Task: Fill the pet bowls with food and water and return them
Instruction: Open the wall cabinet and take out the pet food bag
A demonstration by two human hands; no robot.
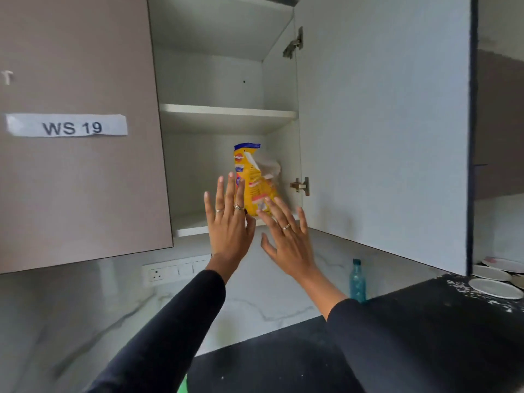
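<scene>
A yellow pet food bag (253,177) with a blue top stands upright on the lower shelf (192,224) of an open wall cabinet. My left hand (229,222) is raised in front of the bag's left side, fingers spread, holding nothing. My right hand (286,239) is raised at the bag's lower right with fingers apart; its fingertips overlap the bag's bottom corner, and I cannot tell whether they touch it. No pet bowls are in view.
The cabinet door (382,123) stands open to the right. A closed door labelled WS 19 (71,127) is on the left. A blue water bottle (357,282) stands on the dark counter (411,321). White plates (494,287) lie at far right. The upper shelf (226,112) holds nothing.
</scene>
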